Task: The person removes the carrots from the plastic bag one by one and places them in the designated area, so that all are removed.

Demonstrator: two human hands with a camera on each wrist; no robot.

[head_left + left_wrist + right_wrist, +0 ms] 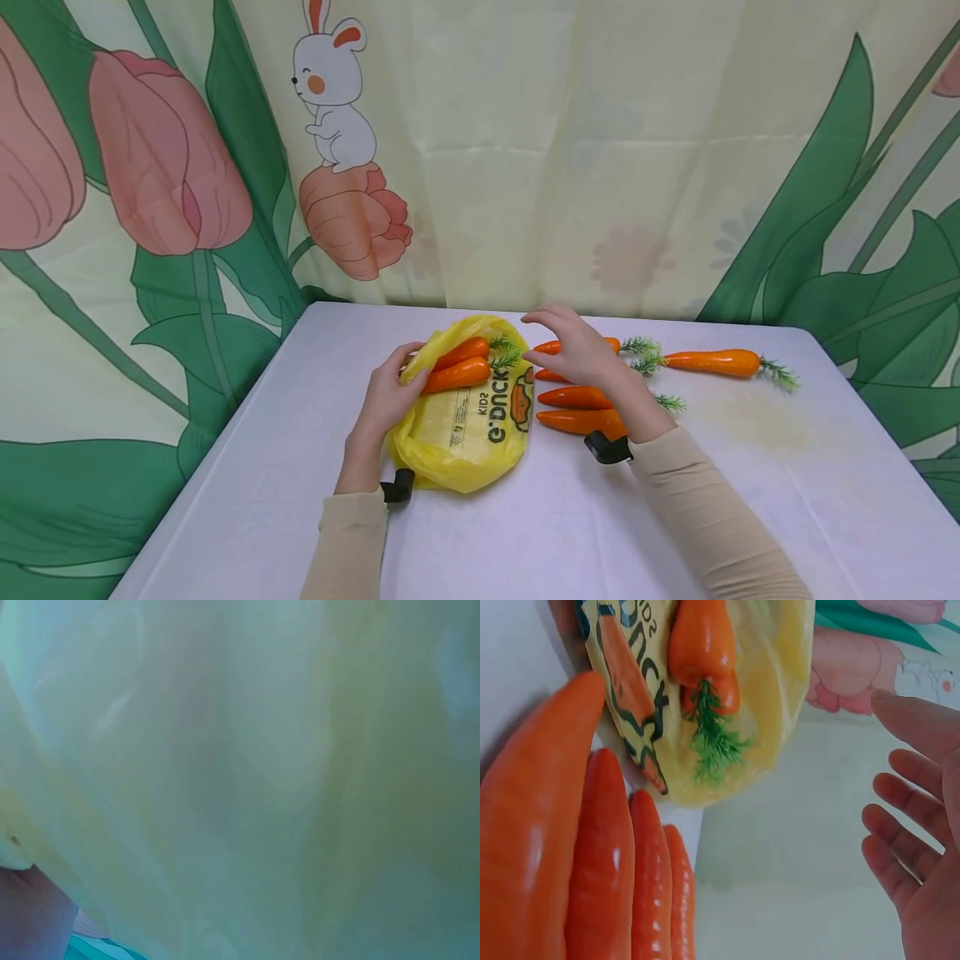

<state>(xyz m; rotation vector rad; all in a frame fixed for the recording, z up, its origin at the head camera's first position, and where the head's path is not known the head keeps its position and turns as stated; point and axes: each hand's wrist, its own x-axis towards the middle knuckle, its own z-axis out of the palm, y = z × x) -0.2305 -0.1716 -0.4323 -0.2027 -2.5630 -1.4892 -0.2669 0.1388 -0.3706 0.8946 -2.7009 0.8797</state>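
A yellow plastic bag [457,475] with G.DUCK KIDS lettering lies on the table, its mouth spread wide. Two orange toy carrots [456,377] with green tops lie inside the mouth. My left hand [388,396] grips the bag's left rim, thumb on the inner side; its fingers are partly hidden by the plastic, which fills the left wrist view. Over the bag's right edge hovers my right hand [577,346], holding nothing, fingers loosely bent and apart in the right wrist view. Below it, several more carrots [573,422] lie side by side right of the bag.
One carrot [712,362] lies farther right, its green top pointing right. A white cloth covers the table [510,542]. Behind its far edge hangs a curtain [510,208] printed with tulips and a rabbit.
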